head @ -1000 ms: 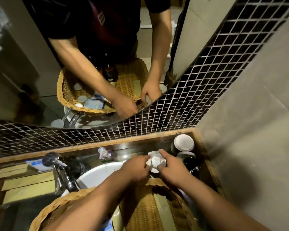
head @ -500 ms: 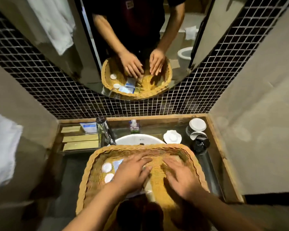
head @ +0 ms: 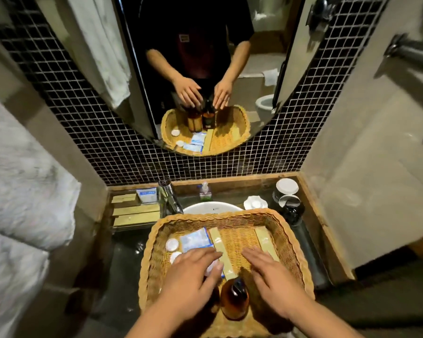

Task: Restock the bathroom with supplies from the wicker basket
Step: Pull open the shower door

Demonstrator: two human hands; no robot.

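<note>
Head view, entry by hand outward.

Left hand (head: 193, 272): palm down, fingers spread and empty, hovering inside the wicker basket (head: 300, 242). Just ahead of its fingertips lies a blue-and-white packet (head: 196, 240); to its outer side, two round white caps (head: 172, 245).

Right hand (head: 271, 276): likewise flat, open, holding nothing. Beyond its fingertips a tan slim box (head: 265, 239), long axis running away from the person.

Between the hands: a second tan slim box (head: 220, 250), same axis, and nearer the wrists an amber pump bottle (head: 235, 297), upright (a second bottle shows only in the mirror).

Judgement: bottle sits roughly equidistant; either hand could reach it by drawing back.
</note>
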